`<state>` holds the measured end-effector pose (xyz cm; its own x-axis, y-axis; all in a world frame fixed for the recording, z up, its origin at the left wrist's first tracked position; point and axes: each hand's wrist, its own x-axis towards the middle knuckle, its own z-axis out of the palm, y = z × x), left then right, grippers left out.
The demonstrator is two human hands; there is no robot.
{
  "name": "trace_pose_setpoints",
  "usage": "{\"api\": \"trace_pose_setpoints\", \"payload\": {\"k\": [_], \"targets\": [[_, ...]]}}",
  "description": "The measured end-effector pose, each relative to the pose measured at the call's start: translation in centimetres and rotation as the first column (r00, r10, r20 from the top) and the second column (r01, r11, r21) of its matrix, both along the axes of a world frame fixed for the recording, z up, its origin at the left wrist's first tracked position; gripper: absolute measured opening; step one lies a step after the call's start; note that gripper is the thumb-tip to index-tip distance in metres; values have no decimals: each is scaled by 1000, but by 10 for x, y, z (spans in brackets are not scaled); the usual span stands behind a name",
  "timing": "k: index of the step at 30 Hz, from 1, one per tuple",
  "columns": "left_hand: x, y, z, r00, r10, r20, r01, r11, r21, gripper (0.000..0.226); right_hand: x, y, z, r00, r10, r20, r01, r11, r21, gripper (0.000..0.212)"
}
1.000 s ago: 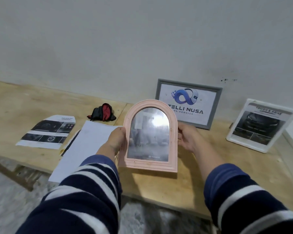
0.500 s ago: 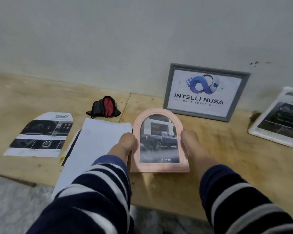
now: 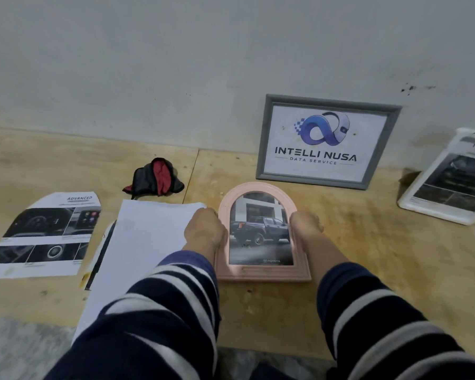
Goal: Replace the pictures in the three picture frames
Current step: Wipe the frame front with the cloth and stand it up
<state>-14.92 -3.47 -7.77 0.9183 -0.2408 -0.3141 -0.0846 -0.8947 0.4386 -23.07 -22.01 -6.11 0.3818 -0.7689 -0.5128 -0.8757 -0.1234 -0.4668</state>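
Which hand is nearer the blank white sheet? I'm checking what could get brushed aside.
Left. The left hand grips the pink arched frame at its left edge, right beside the white sheet. The right hand holds the frame's far edge, away from it.

White frame (image 3: 447,185) — right edge cropped, perhaps blurred.

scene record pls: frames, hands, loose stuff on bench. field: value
pink arched frame: truck photo inside, gripped on both sides
left hand: on frame's left edge
right hand: on frame's right edge
grey frame: logo print, leaning on wall
white frame: far right, tilted back
loose sheets: cut print, blank paper
black-red cloth: behind the paper
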Motion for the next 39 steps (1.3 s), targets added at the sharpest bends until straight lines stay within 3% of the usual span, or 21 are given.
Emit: {"api": "trace_pose_setpoints", "payload": {"k": [3, 7, 9, 14, 17, 20, 26, 31, 34, 36, 39], "targets": [[0, 2, 5, 1000, 17, 21, -17, 999, 29, 22, 2, 5, 1, 993, 97, -69, -103, 992, -77, 29], [2, 17, 6, 990, 69, 123, -67, 998, -20, 28, 14, 24, 1, 969, 247, -20, -246, 951, -187, 51], [4, 32, 3, 978, 43, 203, -55, 997, 52, 34, 25, 41, 1, 942, 335, -15, -330, 918, -219, 57], [15, 83, -10, 944, 20, 330, -92, 974, 206, 40, 59, 92, 4, 817, 575, -35, -562, 781, -272, 59], [25, 112, -25, 951, 33, 308, -110, 966, 235, 45, 90, 124, -1, 737, 675, 23, -647, 716, -264, 55], [27, 122, -37, 966, -29, 257, -27, 976, 215, 50, 116, 140, -1, 670, 741, 50, -707, 657, -260, 51], [23, 131, -54, 933, -19, 360, -58, 978, 200, 60, 181, 180, -3, 647, 756, 102, -709, 645, -286, 56], [27, 132, -53, 944, 18, 330, -84, 979, 187, 52, 214, 210, -10, 628, 778, -19, -734, 583, -349, 68], [27, 131, -53, 945, 4, 326, -73, 977, 201, 54, 223, 218, -15, 567, 819, -86, -782, 503, -368, 52], [28, 131, -52, 940, 6, 342, -75, 979, 189, 57, 226, 218, -17, 587, 809, -28, -765, 544, -344, 36], [28, 132, -52, 936, 10, 352, -80, 980, 184, 54, 224, 213, -16, 615, 775, 146, -715, 626, -310, 31]]}}
